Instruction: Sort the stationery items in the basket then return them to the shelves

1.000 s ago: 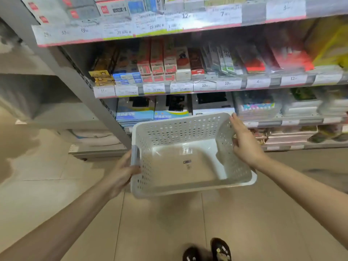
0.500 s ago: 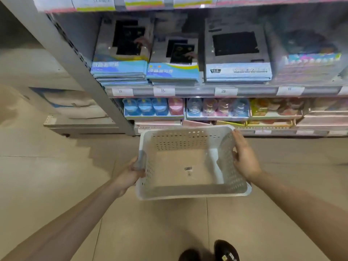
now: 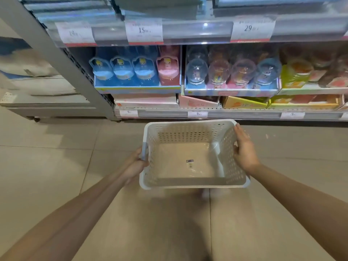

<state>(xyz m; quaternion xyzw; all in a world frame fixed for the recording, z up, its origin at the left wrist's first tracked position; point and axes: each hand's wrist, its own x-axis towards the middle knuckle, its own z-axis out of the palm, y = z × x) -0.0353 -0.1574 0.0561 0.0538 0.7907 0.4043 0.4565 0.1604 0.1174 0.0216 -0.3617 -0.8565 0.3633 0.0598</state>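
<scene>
A white perforated plastic basket (image 3: 190,129) hangs low above the tiled floor in front of the bottom shelves. Inside it I see only a small label stuck to its floor. My left hand (image 3: 136,165) grips the basket's left rim, fingers curled under the edge. On the right rim sits my right hand (image 3: 244,149), with the thumb inside and the fingers outside against the wall. The lowest shelf (image 3: 235,114) with its price tags lies just beyond the basket.
Blue and pink toy domes (image 3: 135,72) and clear snow globes (image 3: 231,74) fill display trays on the low shelf. Flat pink and yellow boxes (image 3: 243,103) lie beneath them. A grey shelf upright (image 3: 62,59) slants down at the left. Beige floor tiles (image 3: 47,166) surround me.
The view has dropped from the upper shelves to the bottom ones. The basket has come down toward the floor, still held by both hands at its sides.
</scene>
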